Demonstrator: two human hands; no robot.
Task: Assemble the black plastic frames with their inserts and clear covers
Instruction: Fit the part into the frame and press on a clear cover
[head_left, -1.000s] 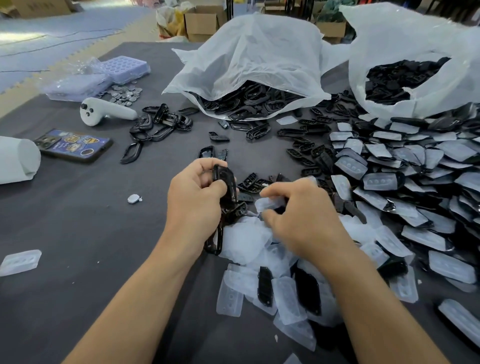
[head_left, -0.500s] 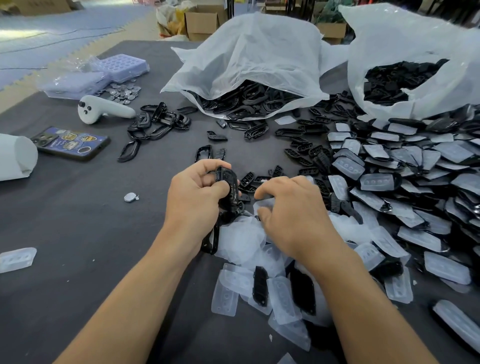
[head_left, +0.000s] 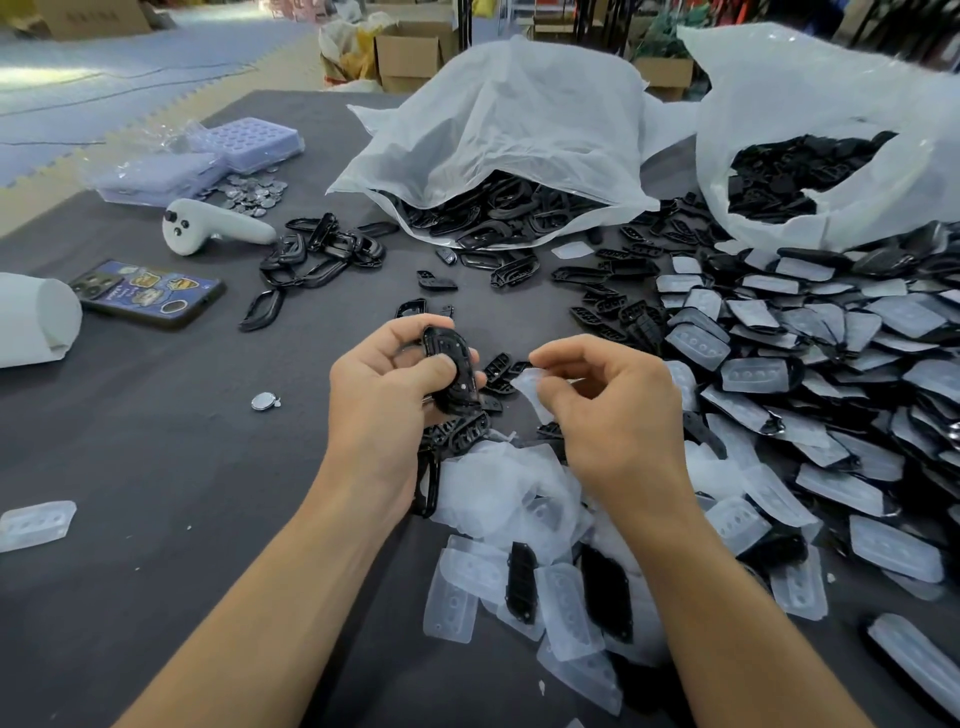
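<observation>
Fingers (head_left: 571, 356) of right hand (head_left: 618, 415), earlier in cover pile (head_left: 498, 493), now raised, pinching clear cover (head_left: 532, 396) mid-frame; left hand (head_left: 379, 410) grips black frame (head_left: 453, 366). Upper centre white bag (head_left: 509, 119), upper right second bag (head_left: 810, 93): black parts inside.

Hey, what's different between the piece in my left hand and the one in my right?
The black frame in the left hand is dark and opaque; the clear cover in the right hand is pale and translucent. The left hand's fingers curl round the black frame with the thumb across it; the clear cover is only pinched at the fingertips. Both are held above the grey table, close together.
</observation>
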